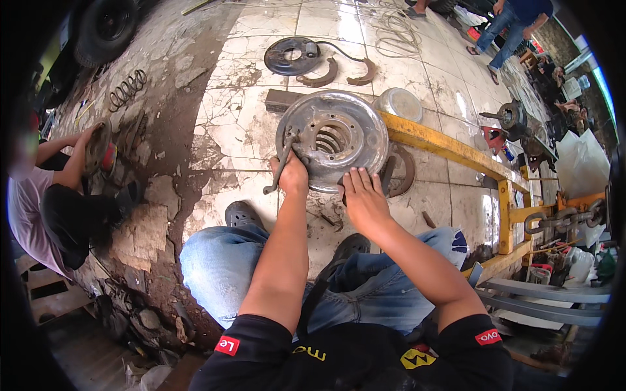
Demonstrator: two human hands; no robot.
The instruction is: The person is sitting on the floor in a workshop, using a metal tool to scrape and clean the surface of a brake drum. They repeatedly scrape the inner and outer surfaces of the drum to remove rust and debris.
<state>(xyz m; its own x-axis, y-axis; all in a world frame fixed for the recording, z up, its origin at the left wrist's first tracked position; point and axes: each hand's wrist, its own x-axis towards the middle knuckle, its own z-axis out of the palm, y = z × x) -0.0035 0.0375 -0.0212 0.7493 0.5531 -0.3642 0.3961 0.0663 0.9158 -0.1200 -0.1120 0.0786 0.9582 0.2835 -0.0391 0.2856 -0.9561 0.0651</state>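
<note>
In front of my knees lies a round grey metal brake drum (304, 116), with bolt holes around its centre opening. A coil spring (331, 138) shows through that opening. My left hand (293, 174) is closed around a dark metal lever (280, 171) at the drum's left edge; the lever's upper end lies over the drum face. My right hand (365, 201) rests on the drum's near rim with fingers stretched out. Something dark shows by its thumb, too hidden to name. A curved brake shoe (405, 171) lies partly under the drum's right side.
Farther off lie a backing plate (290, 57) and two brake shoes (319, 77). A yellow steel frame (450, 143) runs rightward, beside a round pale container (399, 104). At left, a seated person (55, 189) handles a round part. Another person (515, 26) stands far right.
</note>
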